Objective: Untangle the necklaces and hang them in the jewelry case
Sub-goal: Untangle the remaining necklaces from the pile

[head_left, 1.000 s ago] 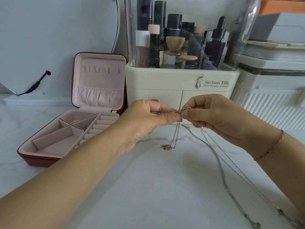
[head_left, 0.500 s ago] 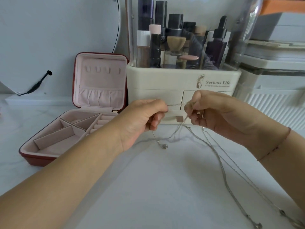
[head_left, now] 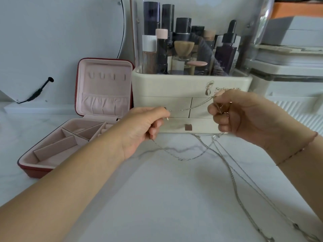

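**Item: necklaces, part-sorted.**

- **Held:** One chain [head_left: 190, 107] runs taut between the hands at centre. The left hand [head_left: 143, 126] takes its end in a thumb-and-forefinger grip. The right hand [head_left: 244, 117] has its grip curled round a bunch of chain, possibly with a pendant, though blur hides it. A slack loop [head_left: 181, 159] sags to the surface [head_left: 166, 206] at 6 o'clock.
- **Loose:** Other chains [head_left: 234, 186] trail toward 5 o'clock.
- **Risks:** More pull along the taut span would likely cinch any knot or snap a fine link. Lifting could drag the trailing chains across one another again.
- **Case [head_left: 31, 170], 9 o'clock:** It stands open with the lid upright. The hooks [head_left: 106, 76] are bare, and nothing shows in the tray compartments.
- **Organizer [head_left: 166, 88], 12 o'clock:** Its drawers are closed, and bottles [head_left: 225, 56] stand under a clear cover.
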A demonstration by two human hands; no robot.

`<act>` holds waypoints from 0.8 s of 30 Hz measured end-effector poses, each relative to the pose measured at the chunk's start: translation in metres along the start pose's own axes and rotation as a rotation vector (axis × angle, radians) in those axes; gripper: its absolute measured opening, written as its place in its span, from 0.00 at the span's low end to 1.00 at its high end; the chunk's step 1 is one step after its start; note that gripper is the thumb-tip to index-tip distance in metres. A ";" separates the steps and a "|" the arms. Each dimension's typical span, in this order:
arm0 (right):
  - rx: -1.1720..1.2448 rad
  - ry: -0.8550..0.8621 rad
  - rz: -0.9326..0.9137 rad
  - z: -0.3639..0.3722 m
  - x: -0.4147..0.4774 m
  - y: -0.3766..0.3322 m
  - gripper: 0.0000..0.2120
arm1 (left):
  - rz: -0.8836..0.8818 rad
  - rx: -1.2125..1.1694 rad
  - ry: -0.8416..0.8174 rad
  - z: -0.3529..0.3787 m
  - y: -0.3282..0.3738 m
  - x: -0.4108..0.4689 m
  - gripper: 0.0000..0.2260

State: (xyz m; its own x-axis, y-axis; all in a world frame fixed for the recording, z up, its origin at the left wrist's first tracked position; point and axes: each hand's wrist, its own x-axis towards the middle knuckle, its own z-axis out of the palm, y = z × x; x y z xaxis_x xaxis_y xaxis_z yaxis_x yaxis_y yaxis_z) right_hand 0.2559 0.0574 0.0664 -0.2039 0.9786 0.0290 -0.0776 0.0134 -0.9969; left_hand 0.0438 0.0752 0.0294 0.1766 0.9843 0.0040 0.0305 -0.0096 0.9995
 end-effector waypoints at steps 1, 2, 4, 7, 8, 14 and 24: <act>-0.067 0.024 -0.007 -0.001 0.000 0.000 0.09 | -0.001 -0.039 -0.010 -0.003 0.003 0.000 0.09; -0.125 0.043 -0.014 -0.001 0.000 0.001 0.10 | -0.004 -0.094 -0.033 -0.006 0.007 -0.001 0.09; -0.185 0.044 -0.013 0.000 0.000 0.001 0.10 | -0.014 -0.236 -0.102 -0.013 0.015 -0.003 0.05; -0.174 -0.010 0.001 0.000 0.000 0.004 0.09 | -0.020 -0.370 -0.221 -0.023 0.020 -0.004 0.06; -0.179 -0.022 -0.005 0.001 -0.001 0.004 0.07 | -0.017 -0.367 -0.252 -0.024 0.020 -0.005 0.06; -0.275 -0.053 -0.072 0.001 0.000 0.005 0.08 | 0.015 -0.233 -0.185 -0.018 0.020 -0.006 0.09; -0.246 -0.129 -0.117 0.004 -0.001 0.007 0.13 | 0.285 0.177 0.135 -0.006 0.009 -0.008 0.12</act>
State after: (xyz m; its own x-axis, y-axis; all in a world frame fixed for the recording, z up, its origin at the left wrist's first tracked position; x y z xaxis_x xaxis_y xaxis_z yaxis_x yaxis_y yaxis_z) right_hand 0.2519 0.0559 0.0599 -0.3308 0.9336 0.1376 0.1283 0.1889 -0.9736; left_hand 0.0364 0.0679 0.0384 0.0715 0.9521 0.2974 0.1711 -0.3055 0.9367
